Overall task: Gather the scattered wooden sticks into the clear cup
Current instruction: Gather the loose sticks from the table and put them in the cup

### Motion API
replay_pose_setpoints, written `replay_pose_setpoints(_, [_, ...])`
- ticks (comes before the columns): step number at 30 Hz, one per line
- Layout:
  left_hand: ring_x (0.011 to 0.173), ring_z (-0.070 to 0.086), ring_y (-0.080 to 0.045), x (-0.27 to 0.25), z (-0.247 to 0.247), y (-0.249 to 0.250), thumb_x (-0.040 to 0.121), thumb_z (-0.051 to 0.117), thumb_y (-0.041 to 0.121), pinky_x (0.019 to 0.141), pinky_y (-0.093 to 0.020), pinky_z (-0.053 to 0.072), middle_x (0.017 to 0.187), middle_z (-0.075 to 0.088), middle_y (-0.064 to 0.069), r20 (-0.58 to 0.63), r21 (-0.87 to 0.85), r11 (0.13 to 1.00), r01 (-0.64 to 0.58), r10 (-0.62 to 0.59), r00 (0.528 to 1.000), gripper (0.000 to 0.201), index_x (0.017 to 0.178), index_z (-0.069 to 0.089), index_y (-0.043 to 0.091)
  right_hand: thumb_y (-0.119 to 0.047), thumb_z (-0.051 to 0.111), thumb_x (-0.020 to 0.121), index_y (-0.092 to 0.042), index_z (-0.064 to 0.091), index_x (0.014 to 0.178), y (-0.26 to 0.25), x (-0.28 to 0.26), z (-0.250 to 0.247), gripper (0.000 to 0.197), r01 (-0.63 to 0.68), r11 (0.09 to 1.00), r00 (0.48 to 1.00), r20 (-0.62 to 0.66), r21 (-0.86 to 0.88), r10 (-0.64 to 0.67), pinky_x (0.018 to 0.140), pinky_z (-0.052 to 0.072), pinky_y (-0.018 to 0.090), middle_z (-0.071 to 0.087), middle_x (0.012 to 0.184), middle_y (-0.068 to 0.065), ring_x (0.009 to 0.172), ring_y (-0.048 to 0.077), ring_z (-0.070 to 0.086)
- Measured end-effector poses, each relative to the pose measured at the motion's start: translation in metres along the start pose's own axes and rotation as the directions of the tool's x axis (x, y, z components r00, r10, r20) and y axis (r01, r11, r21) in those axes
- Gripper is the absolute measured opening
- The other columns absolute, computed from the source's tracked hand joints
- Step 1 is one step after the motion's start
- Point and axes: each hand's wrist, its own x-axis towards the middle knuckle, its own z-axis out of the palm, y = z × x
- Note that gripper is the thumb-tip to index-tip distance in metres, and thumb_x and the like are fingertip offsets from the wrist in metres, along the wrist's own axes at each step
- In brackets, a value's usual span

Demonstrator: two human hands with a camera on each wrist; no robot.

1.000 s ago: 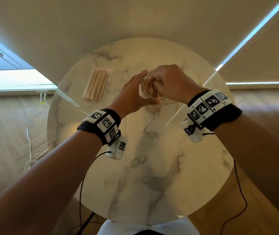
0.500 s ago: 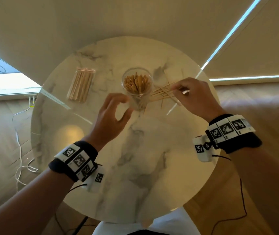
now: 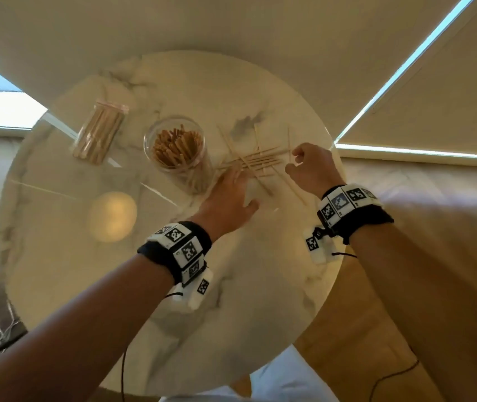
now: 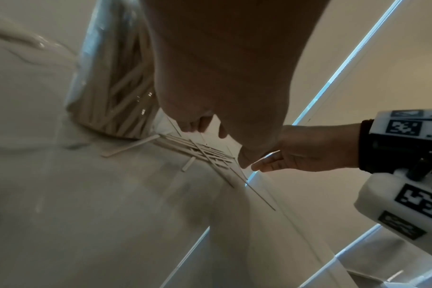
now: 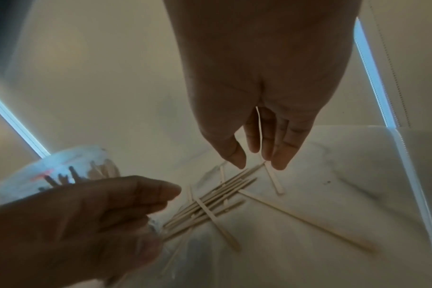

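Both hands are closing on the scattered wooden sticks (image 3: 256,162) near the table's (image 3: 121,285) far right edge. Left hand (image 3: 227,195), fingers straight, has left the clear cup (image 3: 178,153) and is reaching in flat; right hand (image 3: 310,166) has dropped its bundle and is hovering, loosely curled, holding nothing. Another sweep looks likely. Clear cup standing mid-table, already packed with sticks.

Wrapped stick bundle (image 3: 98,134) lies on marble table (image 3: 115,285)

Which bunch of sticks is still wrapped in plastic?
The wrapped bundle, lying flat left of the clear cup. The cup's sticks stand upright; the scattered sticks lie loose.
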Motion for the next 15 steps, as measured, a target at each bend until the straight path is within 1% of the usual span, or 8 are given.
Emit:
replay_pose_setpoints(1, [0.155,0.010,-0.034,0.010,0.002,0.005,0.095,0.063,0.038,0.126,-0.044,0.017,0.165,0.014,-0.017,0.015,0.016,0.998,0.061,-0.061,0.998,0.073,0.155,0.029,0.014,-0.024,0.069,0.090,-0.009,0.063,0.125,0.003,0.007,0.001,0.039,-0.020,1.000,1.000,0.004,0.000,0.020,0.100,0.047,0.034,0.065,0.123,0.010,0.117,0.027,0.058])
replay_pose_setpoints(3, [0.156,-0.010,-0.034,0.027,0.005,0.012,0.098,0.059,0.042,0.127,-0.048,0.006,0.168,-0.008,-0.017,0.037,0.045,0.987,0.156,-0.157,0.987,0.081,0.160,0.014,0.016,-0.026,0.070,0.088,-0.011,0.063,0.125,0.009,0.018,0.005,0.040,-0.052,0.999,0.999,0.009,-0.009,0.052,0.101,0.049,0.038,0.063,0.125,0.012,0.116,0.028,0.058])
replay_pose_setpoints(4, [0.155,-0.017,-0.035,0.034,0.008,0.012,0.098,0.056,0.045,0.127,-0.051,0.003,0.168,-0.014,-0.016,0.059,0.053,0.979,0.196,-0.199,0.978,0.083,0.161,0.010,0.017,-0.025,0.070,0.087,-0.011,0.064,0.123,0.011,0.022,0.008,0.039,-0.053,0.998,0.999,0.003,-0.020,0.054,0.101,0.050,0.039,0.063,0.124,0.013,0.114,0.028,0.058])
replay_pose_setpoints(6, [0.153,-0.020,-0.038,0.044,0.014,0.010,0.097,0.055,0.051,0.125,-0.056,0.004,0.167,-0.015,-0.015,0.106,0.057,0.964,0.259,-0.264,0.959,0.086,0.161,0.008,0.016,-0.022,0.071,0.084,-0.012,0.067,0.118,0.013,0.027,0.015,0.036,-0.034,0.999,0.999,-0.021,-0.030,0.033,0.096,0.051,0.036,0.064,0.119,0.012,0.108,0.027,0.058])
replay_pose_setpoints(8, [0.154,-0.013,-0.040,0.047,0.021,0.009,0.096,0.055,0.052,0.125,-0.056,0.008,0.166,-0.008,-0.016,0.112,0.074,0.961,0.268,-0.275,0.955,0.087,0.160,0.011,0.013,-0.019,0.073,0.082,-0.012,0.070,0.111,0.014,0.028,0.019,0.030,-0.020,1.000,0.999,-0.031,-0.023,0.020,0.090,0.050,0.032,0.064,0.113,0.010,0.100,0.026,0.059])
replay_pose_setpoints(11, [0.150,0.015,-0.040,0.037,0.029,0.007,0.095,0.058,0.045,0.122,-0.050,0.023,0.161,0.016,-0.019,0.028,0.145,0.968,0.204,-0.210,0.977,0.075,0.155,0.029,0.011,-0.017,0.070,0.083,-0.012,0.072,0.100,0.017,0.029,0.022,0.018,-0.020,1.000,0.998,-0.053,-0.020,0.019,0.085,0.049,0.031,0.065,0.106,0.011,0.094,0.026,0.058])
replay_pose_setpoints(13, [0.141,0.034,-0.037,0.027,0.029,0.003,0.093,0.061,0.039,0.116,-0.048,0.035,0.152,0.034,-0.017,-0.018,0.170,0.971,0.167,-0.166,0.986,0.062,0.145,0.045,0.010,-0.015,0.071,0.082,-0.013,0.073,0.093,0.017,0.029,0.022,0.011,-0.029,1.000,0.997,-0.067,-0.004,0.029,0.083,0.052,0.031,0.068,0.101,0.010,0.091,0.025,0.061])
replay_pose_setpoints(15, [0.129,0.047,-0.036,0.020,0.028,0.000,0.090,0.065,0.031,0.107,-0.048,0.044,0.140,0.047,-0.015,-0.074,0.162,0.976,0.147,-0.137,0.988,0.047,0.131,0.059,0.009,-0.012,0.075,0.079,-0.012,0.073,0.090,0.018,0.029,0.019,0.011,-0.054,0.998,0.996,-0.070,0.016,0.055,0.080,0.054,0.031,0.068,0.095,0.008,0.087,0.025,0.064])
